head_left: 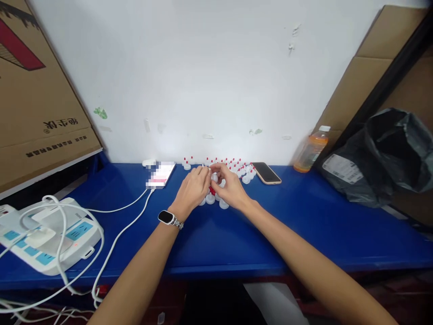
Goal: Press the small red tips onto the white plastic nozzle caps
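Both hands meet at twelve o'clock on the blue tabletop — left hand and right hand, each grip pinched together on a small white cap — steadying it above the red-and-white caps.

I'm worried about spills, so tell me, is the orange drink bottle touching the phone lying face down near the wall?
Apart. The head view shows the orange drink bottle standing right of the phone, with a strip of bare blue table between them.

Between the left hand and right hand lie small caps of smooth white plastic. Under them the table looks matt. Far right, a bag of crinkled glossy plastic; far left, matt cardboard.
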`<control>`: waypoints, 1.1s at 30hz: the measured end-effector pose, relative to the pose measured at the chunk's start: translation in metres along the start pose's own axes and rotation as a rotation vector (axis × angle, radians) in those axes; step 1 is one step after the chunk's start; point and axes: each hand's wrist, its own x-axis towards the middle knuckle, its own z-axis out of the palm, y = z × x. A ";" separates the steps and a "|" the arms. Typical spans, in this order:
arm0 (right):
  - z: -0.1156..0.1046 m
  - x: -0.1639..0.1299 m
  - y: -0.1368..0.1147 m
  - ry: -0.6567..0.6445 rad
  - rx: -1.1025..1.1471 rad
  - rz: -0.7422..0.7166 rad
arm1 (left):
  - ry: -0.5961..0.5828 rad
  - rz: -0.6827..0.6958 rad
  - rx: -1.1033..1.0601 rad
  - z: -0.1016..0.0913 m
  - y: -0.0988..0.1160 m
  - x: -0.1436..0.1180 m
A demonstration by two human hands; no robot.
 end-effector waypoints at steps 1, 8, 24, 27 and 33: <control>-0.001 -0.001 -0.002 0.001 -0.001 -0.007 | 0.002 0.019 0.032 0.000 0.000 0.001; -0.017 -0.005 -0.003 0.000 -0.123 -0.134 | 0.025 -0.041 -0.218 0.013 0.007 0.006; -0.015 0.001 -0.008 0.121 -0.309 -0.217 | 0.160 -0.317 -0.695 0.027 0.020 0.020; -0.009 0.003 -0.011 0.156 -0.332 -0.197 | 0.170 -0.341 -0.727 0.027 0.024 0.022; -0.019 0.005 -0.003 0.216 -0.384 -0.136 | 0.202 -0.389 -0.742 0.019 0.015 0.021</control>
